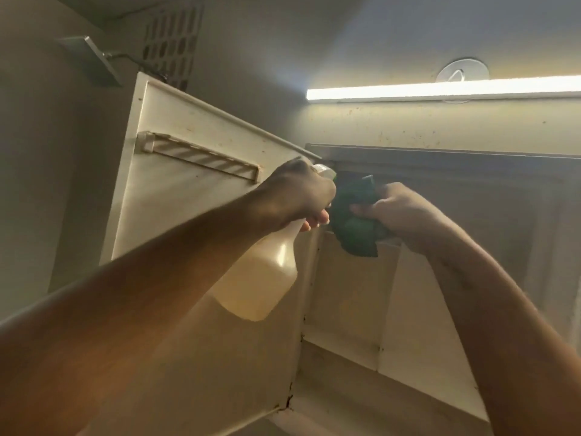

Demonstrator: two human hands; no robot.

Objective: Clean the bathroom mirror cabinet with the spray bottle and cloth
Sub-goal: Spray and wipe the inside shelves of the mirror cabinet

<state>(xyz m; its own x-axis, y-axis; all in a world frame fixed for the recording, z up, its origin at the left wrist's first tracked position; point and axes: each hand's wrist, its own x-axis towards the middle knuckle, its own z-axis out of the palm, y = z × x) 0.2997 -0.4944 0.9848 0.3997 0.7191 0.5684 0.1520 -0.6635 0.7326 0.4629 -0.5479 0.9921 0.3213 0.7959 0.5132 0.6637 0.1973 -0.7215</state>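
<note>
Two bare forearms reach upward toward an open cream cabinet (345,294). Left hand (292,196) grips the neck of a translucent spray bottle (261,278), fingers (320,219) curled around the trigger area; the bottle, holding pale yellowish liquid, hangs in front of the cabinet's open door (188,171). Right hand (399,209) clutches a bunched green cloth (355,228), fingers closed on it, pressed against the cabinet's upper interior just right of the bottle. Above the cabinet glows a tube light (440,89); a shower head (91,61) sits up left.

Two forearms — bare, no sleeves
</note>
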